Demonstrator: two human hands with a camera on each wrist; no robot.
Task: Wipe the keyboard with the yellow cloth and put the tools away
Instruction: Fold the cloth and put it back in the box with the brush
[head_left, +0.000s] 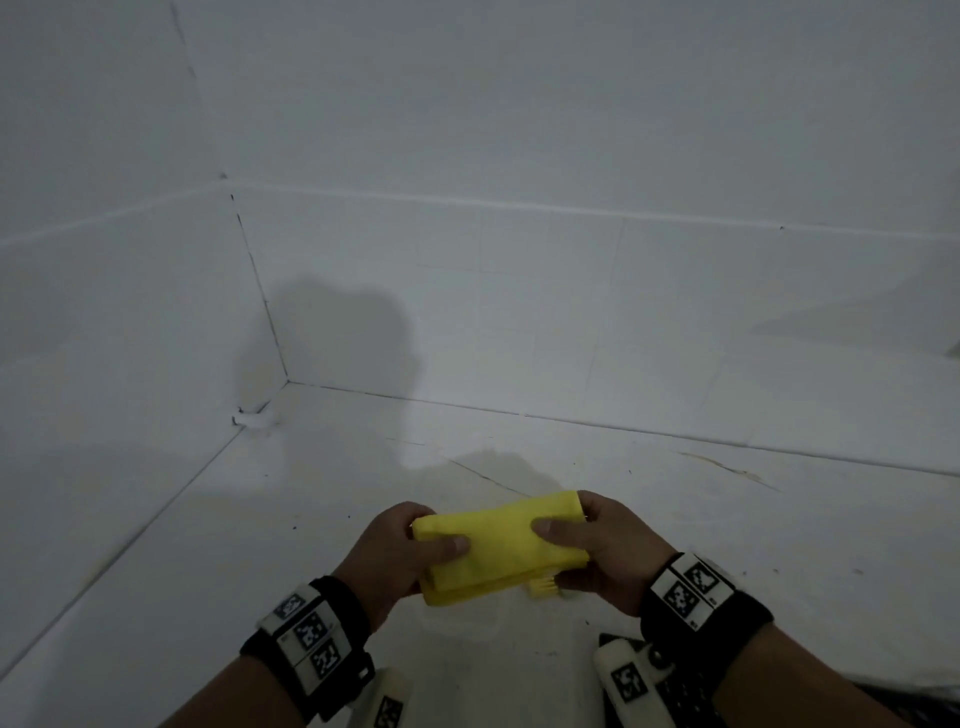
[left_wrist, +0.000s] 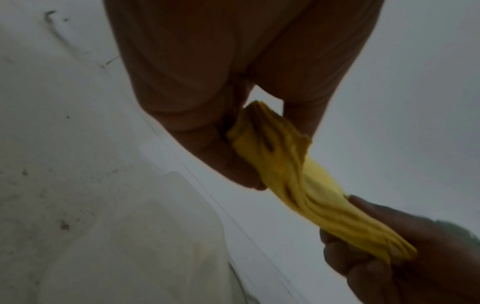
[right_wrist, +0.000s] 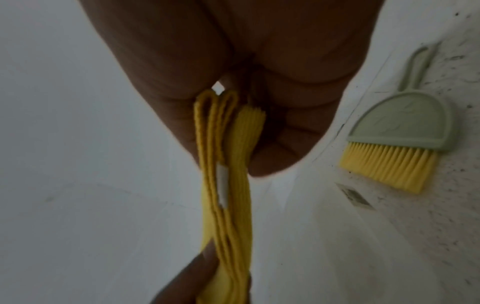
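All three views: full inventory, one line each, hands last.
cloth: 1, yellow, folded, held in the air between both hands
brush: 1, pale green with yellow bristles, lying flat on the floor beside the right hand
keyboard: 1, dark, only a corner in view at the bottom edge of the head view
floor: white, speckled with dirt
walls: white, meeting in a corner
wrist cameras: 2, black straps with markers
left hand: grips the cloth's left end
right hand: grips its right end
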